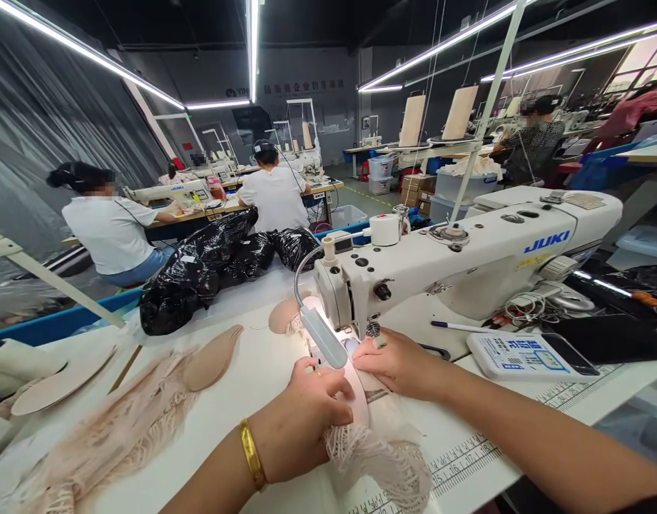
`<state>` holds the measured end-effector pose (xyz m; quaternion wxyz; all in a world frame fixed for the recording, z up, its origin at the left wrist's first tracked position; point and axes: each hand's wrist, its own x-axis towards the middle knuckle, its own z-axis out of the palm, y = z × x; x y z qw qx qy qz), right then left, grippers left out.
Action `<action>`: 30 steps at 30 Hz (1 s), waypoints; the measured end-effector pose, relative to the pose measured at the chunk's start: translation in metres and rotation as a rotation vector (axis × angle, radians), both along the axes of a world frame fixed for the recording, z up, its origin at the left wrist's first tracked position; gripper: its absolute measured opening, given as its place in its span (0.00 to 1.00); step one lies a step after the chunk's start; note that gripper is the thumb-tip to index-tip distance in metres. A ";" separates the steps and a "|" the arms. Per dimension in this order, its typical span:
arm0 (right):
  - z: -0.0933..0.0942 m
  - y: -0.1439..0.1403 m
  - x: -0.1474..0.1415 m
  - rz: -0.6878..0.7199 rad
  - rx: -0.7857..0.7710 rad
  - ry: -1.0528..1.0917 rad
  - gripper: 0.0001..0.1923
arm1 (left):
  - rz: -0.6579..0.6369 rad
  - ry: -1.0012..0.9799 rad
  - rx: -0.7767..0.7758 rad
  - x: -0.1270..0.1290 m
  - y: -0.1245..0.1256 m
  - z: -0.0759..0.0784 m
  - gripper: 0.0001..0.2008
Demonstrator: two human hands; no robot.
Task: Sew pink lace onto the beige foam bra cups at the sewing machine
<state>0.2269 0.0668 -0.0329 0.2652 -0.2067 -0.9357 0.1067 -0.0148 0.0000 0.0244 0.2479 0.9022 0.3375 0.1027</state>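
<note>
A white sewing machine (440, 264) stands over the table, its small lamp (325, 335) lighting the needle area. Beneath the lamp and beside my hands lies a curved pale pink fabric piece (361, 400). My left hand (301, 414), wearing a gold bangle, is closed on the near-left side of this piece, with a bunch of cream stringy lace (382, 464) hanging from under its fingers. Close to the needle, my right hand (397, 364) has its fingers pressed together on the fabric's right edge. The presser foot is mostly hidden by the lamp and fingers.
Beige pads (213, 357) and sheer lace fabric (119, 428) lie to the left. Black plastic bags (194, 278) sit beyond the table. At right are a white-and-blue box (526, 355), a pen (461, 326) and a printed ruler (467, 457). Other people work at machines behind.
</note>
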 end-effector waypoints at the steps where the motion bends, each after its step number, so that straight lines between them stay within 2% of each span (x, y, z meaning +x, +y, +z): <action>1: 0.000 0.000 0.000 -0.005 -0.002 0.001 0.17 | 0.002 -0.002 0.001 -0.001 0.001 0.000 0.07; 17: 0.000 -0.004 0.003 -0.027 0.002 -0.027 0.20 | -0.021 0.073 0.012 -0.003 0.005 0.004 0.09; 22: -0.002 -0.005 0.003 -0.047 0.031 -0.032 0.20 | -0.022 0.107 0.075 -0.008 0.012 -0.002 0.07; 27: -0.001 -0.008 0.005 -0.041 0.039 -0.064 0.18 | -0.018 0.035 0.164 -0.015 0.017 -0.012 0.09; 30: 0.002 -0.010 0.005 -0.020 0.028 -0.089 0.16 | -0.036 0.055 0.246 -0.015 0.019 -0.012 0.10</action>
